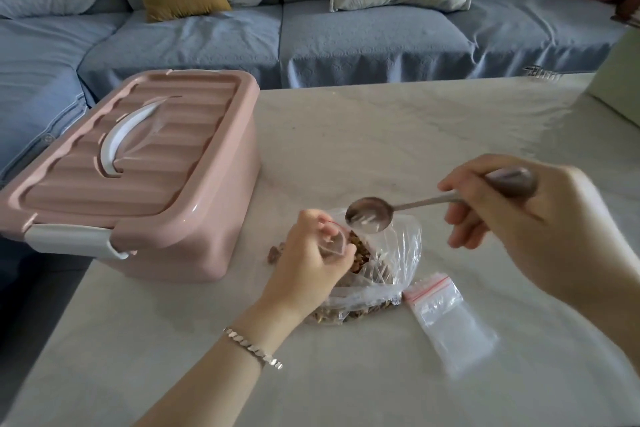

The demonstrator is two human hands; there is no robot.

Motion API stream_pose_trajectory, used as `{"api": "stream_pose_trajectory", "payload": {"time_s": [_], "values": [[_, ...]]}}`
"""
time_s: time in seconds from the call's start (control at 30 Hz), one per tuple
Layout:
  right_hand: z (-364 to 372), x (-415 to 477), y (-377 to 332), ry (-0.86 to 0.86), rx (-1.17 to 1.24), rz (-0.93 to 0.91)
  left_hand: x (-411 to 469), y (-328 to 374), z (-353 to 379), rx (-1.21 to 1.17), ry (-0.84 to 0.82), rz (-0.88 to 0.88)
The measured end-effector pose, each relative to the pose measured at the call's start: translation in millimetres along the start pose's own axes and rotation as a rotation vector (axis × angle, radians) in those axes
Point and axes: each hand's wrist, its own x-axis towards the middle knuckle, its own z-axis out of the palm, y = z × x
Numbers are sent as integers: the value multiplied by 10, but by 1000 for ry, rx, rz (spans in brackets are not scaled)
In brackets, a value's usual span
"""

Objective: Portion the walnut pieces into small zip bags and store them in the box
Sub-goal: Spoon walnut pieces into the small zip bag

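My left hand (308,260) holds a small clear zip bag (330,239) with a red seal line, its mouth held open. Behind it lies a large clear plastic bag of brown walnut pieces (374,274). My right hand (519,215) grips the handle of a metal spoon (370,214). The spoon's bowl looks empty and hovers over the big bag, just right of the small bag's mouth. A stack of empty small zip bags (446,315) lies on the table to the right. The pink storage box (138,170) stands at the left with its lid on and latched.
A few loose walnut pieces (275,253) lie on the marble table (381,135) beside the box. A pale green object (620,87) sits at the table's far right edge. Beyond the table is a blue sofa (311,42) with cushions.
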Motion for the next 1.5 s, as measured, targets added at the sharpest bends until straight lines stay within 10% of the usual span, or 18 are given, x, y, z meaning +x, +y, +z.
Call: {"api": "stream_pose_trajectory", "payload": {"time_s": [0.4,0.8,1.2,1.5], "values": [[621,-21,913,-123,-14,343,-202,-295,-318,126,36,-213],[921,-123,1022,-63,516,775,-322,-276,-115,48,-150,-327],[478,-96,942,99,572,715,-219,-112,-301,94,59,-39],[-1,120,477,95,548,571,13,19,-48,124,-124,-108]]}}
